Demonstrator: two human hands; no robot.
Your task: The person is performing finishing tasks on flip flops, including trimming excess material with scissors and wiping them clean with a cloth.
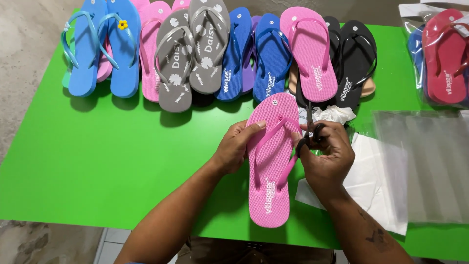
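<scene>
A pink flip-flop lies sole-down in front of me above the green table. My left hand grips its left edge, thumb on the footbed near the strap. At the flip-flop's right strap, my right hand is closed around small black scissors, whose blades point up beside the strap. A crumpled white scrap sits just behind that hand.
Along the table's far side runs a row of flip-flops: blue, grey with daisies, dark blue, pink, black. Clear plastic bags and white paper lie at right; a bagged red pair is far right.
</scene>
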